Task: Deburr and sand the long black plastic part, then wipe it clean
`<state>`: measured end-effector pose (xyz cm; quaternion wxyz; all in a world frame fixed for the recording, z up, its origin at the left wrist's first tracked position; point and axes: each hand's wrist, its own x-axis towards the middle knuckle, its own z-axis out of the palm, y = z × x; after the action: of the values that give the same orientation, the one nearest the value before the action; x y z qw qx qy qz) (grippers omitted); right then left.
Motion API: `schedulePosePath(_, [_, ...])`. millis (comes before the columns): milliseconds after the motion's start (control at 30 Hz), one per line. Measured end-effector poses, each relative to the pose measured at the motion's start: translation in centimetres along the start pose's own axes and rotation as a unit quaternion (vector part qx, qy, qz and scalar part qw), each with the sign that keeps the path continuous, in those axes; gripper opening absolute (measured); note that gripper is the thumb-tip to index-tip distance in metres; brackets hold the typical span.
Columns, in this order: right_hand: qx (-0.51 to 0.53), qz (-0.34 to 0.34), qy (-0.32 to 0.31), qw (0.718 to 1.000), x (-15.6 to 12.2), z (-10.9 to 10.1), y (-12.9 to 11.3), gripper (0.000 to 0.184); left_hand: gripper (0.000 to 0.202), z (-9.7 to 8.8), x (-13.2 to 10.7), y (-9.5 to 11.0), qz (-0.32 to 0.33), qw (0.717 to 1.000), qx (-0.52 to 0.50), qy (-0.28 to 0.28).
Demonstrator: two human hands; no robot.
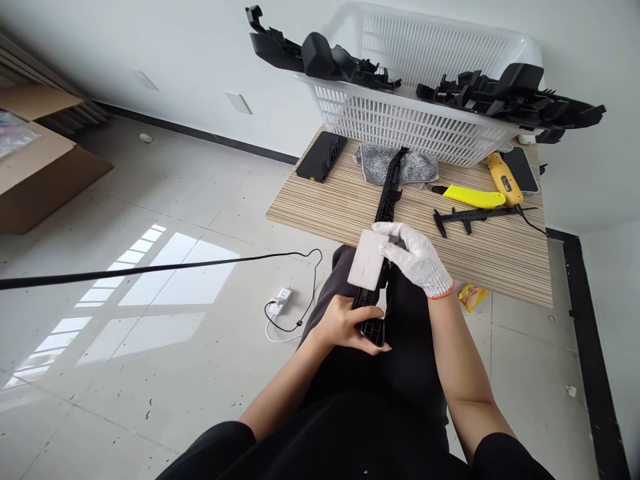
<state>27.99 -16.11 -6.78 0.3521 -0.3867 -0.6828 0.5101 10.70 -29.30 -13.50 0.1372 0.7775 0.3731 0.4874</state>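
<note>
My bare left hand (345, 325) grips the near end of a long black plastic part (387, 200), which slants away from me over my lap with its far end above the table. A white gloved hand, my right hand (413, 259), pinches a flat off-white rectangular pad (367, 260) by its right edge. The pad lies over the middle of the black part and hides some of it. I cannot tell whether the right fingers also touch the black part.
On the wood-grain table (320, 210) are a black phone (321, 155), grey cloth (370, 164), a yellow-handled knife (475, 196), black calipers (467, 217) and a yellow corded tool (504, 179). Black parts (520, 87) lie across a white basket (350, 113). A power strip (281, 301) is on the floor.
</note>
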Motion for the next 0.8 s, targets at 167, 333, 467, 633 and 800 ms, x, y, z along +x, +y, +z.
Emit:
schedulePosePath(167, [-0.009,-0.002,0.126,0.992,0.05,0.06,0.11,0.036,0.048,0.04,-0.07,0.02,-0.004,1.0,0.001,-0.002])
schedulePosePath(333, [-0.013,-0.008,0.023,1.0,-0.06,0.08,-0.12,0.032,0.049,-0.01,-0.19,-0.06,-0.003,1.0,0.01,-0.012])
schedulePosePath(467, [-0.039,-0.011,0.135,0.99,-0.02,-0.01,0.05,0.034,0.05,-0.05,-0.38,-0.12,-0.007,1.0,0.014,-0.024])
schedulePosePath(633, [-0.025,-0.003,0.008,1.0,-0.07,-0.06,0.18,0.033,0.049,-0.04,-0.26,-0.03,-0.009,1.0,0.014,-0.019])
schedulePosePath(800, [-0.03,-0.006,0.116,0.993,0.06,0.07,0.13,0.034,0.049,-0.07,0.12,0.13,-0.003,1.0,0.007,-0.009])
